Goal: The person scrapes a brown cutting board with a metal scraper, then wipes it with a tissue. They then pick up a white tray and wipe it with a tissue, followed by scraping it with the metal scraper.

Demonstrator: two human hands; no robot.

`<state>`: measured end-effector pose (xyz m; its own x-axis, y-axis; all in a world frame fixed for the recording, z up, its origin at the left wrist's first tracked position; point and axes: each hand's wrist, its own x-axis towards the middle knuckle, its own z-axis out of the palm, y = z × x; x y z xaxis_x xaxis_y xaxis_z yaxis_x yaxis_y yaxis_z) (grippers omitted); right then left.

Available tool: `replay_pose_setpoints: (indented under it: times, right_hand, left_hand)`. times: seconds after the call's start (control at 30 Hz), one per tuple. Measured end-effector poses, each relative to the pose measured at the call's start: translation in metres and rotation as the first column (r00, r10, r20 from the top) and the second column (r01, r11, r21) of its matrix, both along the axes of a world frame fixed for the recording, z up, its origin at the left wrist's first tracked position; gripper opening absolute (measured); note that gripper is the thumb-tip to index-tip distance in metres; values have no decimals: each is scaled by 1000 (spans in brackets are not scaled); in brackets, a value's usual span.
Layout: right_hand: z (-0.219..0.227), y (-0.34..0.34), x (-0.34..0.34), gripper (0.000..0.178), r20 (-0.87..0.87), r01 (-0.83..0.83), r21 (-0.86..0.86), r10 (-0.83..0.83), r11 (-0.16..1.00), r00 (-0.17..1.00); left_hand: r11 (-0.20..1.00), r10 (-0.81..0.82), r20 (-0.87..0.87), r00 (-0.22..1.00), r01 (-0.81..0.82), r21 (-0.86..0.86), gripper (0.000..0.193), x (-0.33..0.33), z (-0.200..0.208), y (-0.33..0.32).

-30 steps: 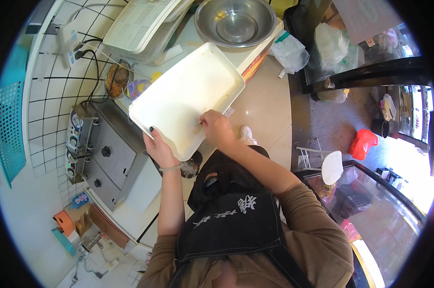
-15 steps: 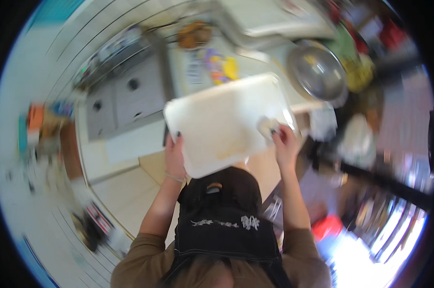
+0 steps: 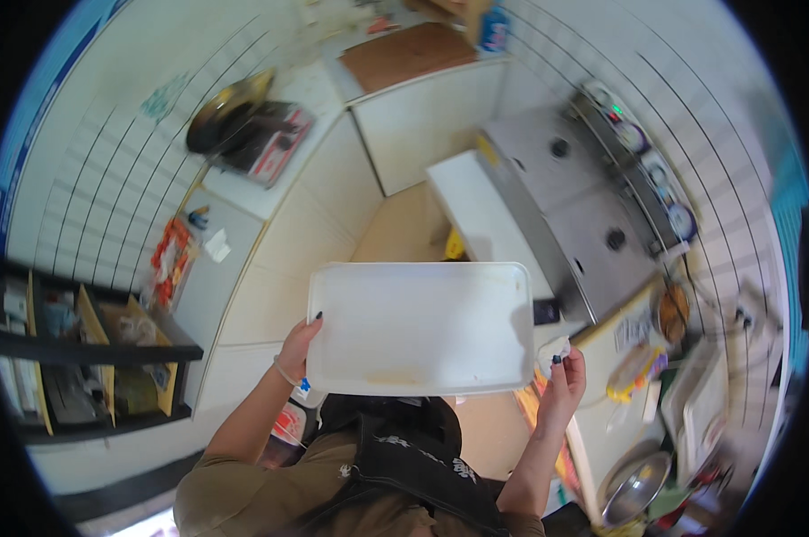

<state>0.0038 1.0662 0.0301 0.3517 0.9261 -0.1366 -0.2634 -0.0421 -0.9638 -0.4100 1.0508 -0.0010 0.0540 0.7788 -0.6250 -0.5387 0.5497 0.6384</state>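
A shallow white rectangular tray (image 3: 420, 327) is held out level in front of me. My left hand (image 3: 299, 347) grips its left edge, the thumb over the rim and the other fingers hidden below. Some faint yellowish marks show along the tray's near side. Just off the tray's right edge, my right hand (image 3: 565, 374) pinches a crumpled white tissue (image 3: 552, 352) between thumb and fingers. Whether the tissue touches the rim, I cannot tell.
A steel cooktop (image 3: 588, 192) stands at the far right, with a white ledge (image 3: 485, 210) beside it. A metal bowl (image 3: 637, 488) sits at the near right. At the far left are a portable stove (image 3: 275, 148) with a pan (image 3: 225, 116) and a divided shelf (image 3: 91, 349).
I have turned to the left, bringing the stove and shelf into view. The tray is now squarer to me. My right hand with the tissue has moved from over the tray to beside its right edge.
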Motion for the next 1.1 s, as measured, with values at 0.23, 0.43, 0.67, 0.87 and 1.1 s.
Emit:
replay_pose_setpoints:
  times: [0.23,0.43,0.67,0.87,1.1]
  right_hand:
    - [-13,130,-177,31,-149,-426,-24,418,905,896]
    - [-23,196,-323,21,-185,-765,-67,746,640,640]
    - [38,341,-480,13,723,-863,29,585,504,367]
    - [20,471,-659,33,921,-819,-309,-61,482,-384]
    - [-19,542,-716,41,714,-775,-610,-311,164,-627]
  left_hand:
    - [879,477,-19,879,-475,46,34,-118,-30,-61]
    - [561,819,105,564,-826,56,39,-151,-65,-142]
    - [184,967,154,202,-975,124,46,-109,-68,-164]
    - [-122,957,273,-98,-990,72,44,-55,-79,-122]
    - [-551,695,533,-483,-834,-38,45,-6,-124,4]
